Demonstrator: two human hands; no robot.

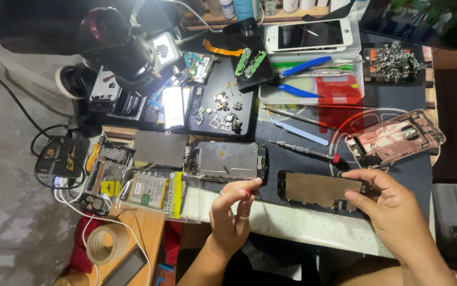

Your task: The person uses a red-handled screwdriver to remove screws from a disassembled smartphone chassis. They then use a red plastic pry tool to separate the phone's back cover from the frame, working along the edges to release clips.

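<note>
Right hand (pixel 393 209) fingers grasp the phone screen panel (pixel 321 189); left hand (pixel 232 209) fingers pinch a small red-tipped tool (pixel 248 191).

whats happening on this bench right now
A person sits at a cluttered bench of phone parts. Their right hand grips the end of a screen assembly lying metal back up at the bench edge. Their left hand pinches something small and red. A red-tipped screwdriver lies just beyond.
</note>
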